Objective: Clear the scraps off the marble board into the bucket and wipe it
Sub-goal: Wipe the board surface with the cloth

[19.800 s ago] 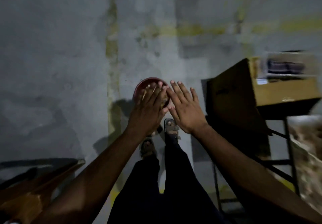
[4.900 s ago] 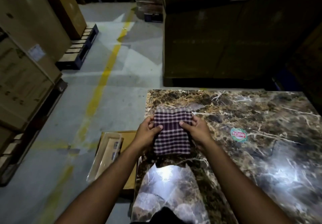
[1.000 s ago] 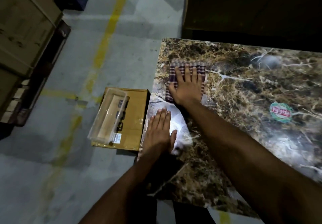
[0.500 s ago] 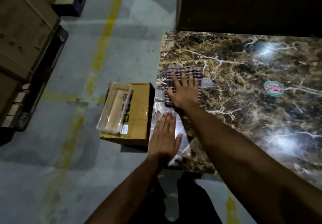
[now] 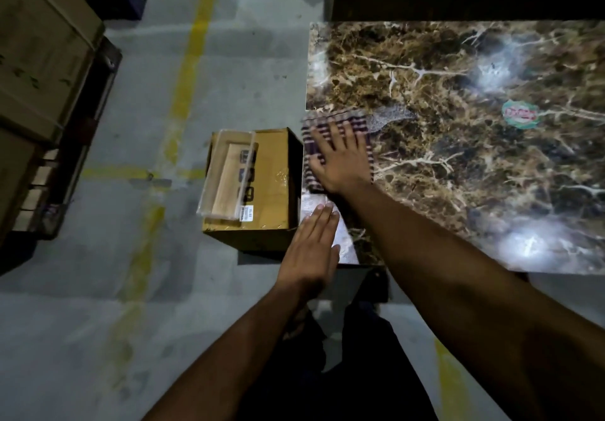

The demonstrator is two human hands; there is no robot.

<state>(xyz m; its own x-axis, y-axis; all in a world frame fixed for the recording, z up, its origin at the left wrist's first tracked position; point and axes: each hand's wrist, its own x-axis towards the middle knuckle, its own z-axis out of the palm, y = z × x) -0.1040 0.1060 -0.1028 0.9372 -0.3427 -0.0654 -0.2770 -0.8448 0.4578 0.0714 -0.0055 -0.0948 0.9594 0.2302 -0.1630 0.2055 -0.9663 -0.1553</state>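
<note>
Right hand [image 5: 340,158] flat on cloth [image 5: 309,150], left hand [image 5: 311,250] beside

Warehouse: stacked cartons [image 5: 39,50] on pallets [image 5: 62,171], yellow floor line [image 5: 190,70].

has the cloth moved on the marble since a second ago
Yes. The cloth has slid toward the marble board's near left edge, away from the round sticker.

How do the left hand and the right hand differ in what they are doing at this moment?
The right hand presses flat on the checked cloth; the left hand lies on bare marble board, holding nothing. The right hand is farther from the person; the left hand is at the board's near corner. The right hand's fingers are spread; the left hand's are together. Both hands are open.
</note>
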